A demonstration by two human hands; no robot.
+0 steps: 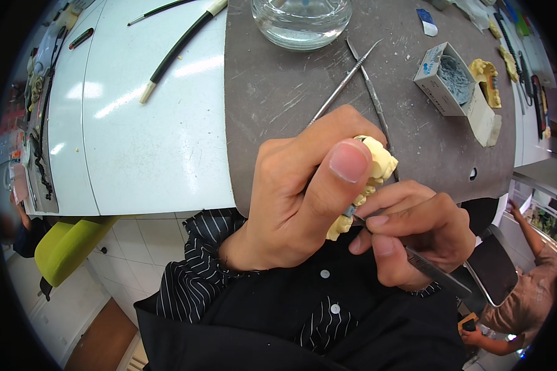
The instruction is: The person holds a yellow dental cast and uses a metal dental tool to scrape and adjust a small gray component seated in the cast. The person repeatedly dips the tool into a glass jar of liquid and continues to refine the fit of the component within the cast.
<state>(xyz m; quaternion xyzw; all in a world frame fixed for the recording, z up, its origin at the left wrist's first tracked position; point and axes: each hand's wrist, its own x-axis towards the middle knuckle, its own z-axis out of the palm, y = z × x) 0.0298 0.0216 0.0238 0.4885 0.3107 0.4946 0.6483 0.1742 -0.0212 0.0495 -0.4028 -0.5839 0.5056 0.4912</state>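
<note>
Probable detailing: my left hand clasps a yellow dental cast, my right hand pinching a flat-handled tool beside it; next, light, steady strokes seem needed.

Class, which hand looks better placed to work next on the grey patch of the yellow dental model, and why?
Probably the right hand: it holds the tool close to the grey patch, while the left hand is occupied gripping the dental model.

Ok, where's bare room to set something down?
Widest: the white tabletop, this side of the black rod and left of the gray mat. Smaller: the mat between its left edge and the crossed metal tools. Crowded: around the open box and yellow tooth model.
</note>
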